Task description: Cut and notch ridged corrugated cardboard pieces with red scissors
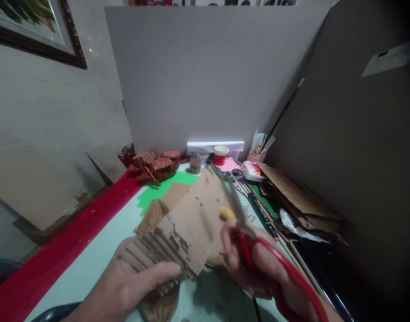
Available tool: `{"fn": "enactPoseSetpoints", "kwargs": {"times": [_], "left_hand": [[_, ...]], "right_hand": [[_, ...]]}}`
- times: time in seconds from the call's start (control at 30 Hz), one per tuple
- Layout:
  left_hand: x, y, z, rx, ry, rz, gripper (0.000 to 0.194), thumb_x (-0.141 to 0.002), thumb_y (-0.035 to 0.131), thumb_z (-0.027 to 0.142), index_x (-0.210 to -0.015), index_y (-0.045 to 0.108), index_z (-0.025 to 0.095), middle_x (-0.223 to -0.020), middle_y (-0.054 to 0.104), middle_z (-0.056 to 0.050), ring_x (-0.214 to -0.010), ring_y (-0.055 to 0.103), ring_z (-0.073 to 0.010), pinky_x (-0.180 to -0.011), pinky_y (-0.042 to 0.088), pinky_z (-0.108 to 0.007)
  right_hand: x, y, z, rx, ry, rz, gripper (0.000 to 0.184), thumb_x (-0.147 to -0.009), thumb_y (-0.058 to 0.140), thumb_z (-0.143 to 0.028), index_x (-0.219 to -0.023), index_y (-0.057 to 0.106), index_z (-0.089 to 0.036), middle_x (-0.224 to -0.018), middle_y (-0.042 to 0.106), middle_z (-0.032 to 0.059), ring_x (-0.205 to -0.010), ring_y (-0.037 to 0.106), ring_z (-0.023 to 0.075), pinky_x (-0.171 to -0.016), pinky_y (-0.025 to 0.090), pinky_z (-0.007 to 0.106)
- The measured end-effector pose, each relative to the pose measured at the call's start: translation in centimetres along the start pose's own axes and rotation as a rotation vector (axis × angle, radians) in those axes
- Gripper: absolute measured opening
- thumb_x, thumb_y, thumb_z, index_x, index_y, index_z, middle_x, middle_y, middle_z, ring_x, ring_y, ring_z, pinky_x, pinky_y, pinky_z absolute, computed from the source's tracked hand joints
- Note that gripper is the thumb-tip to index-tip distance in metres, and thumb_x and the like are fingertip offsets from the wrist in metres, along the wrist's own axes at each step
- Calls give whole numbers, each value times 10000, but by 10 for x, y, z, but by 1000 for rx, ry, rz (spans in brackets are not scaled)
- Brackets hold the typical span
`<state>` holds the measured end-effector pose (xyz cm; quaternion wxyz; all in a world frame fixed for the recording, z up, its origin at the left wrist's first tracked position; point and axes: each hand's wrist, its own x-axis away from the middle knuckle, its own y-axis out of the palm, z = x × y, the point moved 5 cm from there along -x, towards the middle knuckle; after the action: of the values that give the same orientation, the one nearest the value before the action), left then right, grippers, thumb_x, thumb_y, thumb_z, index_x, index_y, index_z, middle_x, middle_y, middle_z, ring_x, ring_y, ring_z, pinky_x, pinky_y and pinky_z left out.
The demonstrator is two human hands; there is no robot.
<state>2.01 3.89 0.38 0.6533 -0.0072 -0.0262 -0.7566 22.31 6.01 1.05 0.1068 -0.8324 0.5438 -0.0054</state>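
Note:
My left hand (124,277) grips a piece of corrugated cardboard (194,214) by its lower left end, thumb on top. There the paper face is peeled away and the ridges show; ragged scraps cling along the torn line. Red-handled scissors (245,246) are in my right hand (258,259), its fingers closed around the handles. The blades point up and away, blurred, close to the right edge of the cardboard. Whether the blades touch it I cannot tell. Brown paper or cardboard pieces lie under the held piece, partly hidden.
Brown model boats (158,165) stand at the back left beside a small jar (195,166). Farther right are a red paper cup (221,156), a holder with brushes (256,156) and stacked cardboard (298,197). Grey panels (211,76) wall the back and right. Green paper (147,197) lies left.

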Motion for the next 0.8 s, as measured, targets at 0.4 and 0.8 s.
{"fn": "enactPoseSetpoints", "kwargs": {"times": [0.4,0.8], "left_hand": [[5,10,-11,-172,-39,79,358,-770,779,476,-1088,811,316,-1167,817,-16,-1113,737,-272,-1008,563,-285],[9,25,-16,-35,-67,72,325,-742,830,419,-1032,817,272,-1176,813,-33,-1174,709,-297,-1036,549,-319]], "right_hand": [[1,30,-6,-101,-167,360,383,-788,794,-228,-1074,559,-325,-907,677,-47,-757,676,145,-699,581,280],[1,36,-9,-1,-433,469,365,-809,654,-51,-1074,554,-281,-849,660,-44,-681,642,116,-619,542,230]]}}
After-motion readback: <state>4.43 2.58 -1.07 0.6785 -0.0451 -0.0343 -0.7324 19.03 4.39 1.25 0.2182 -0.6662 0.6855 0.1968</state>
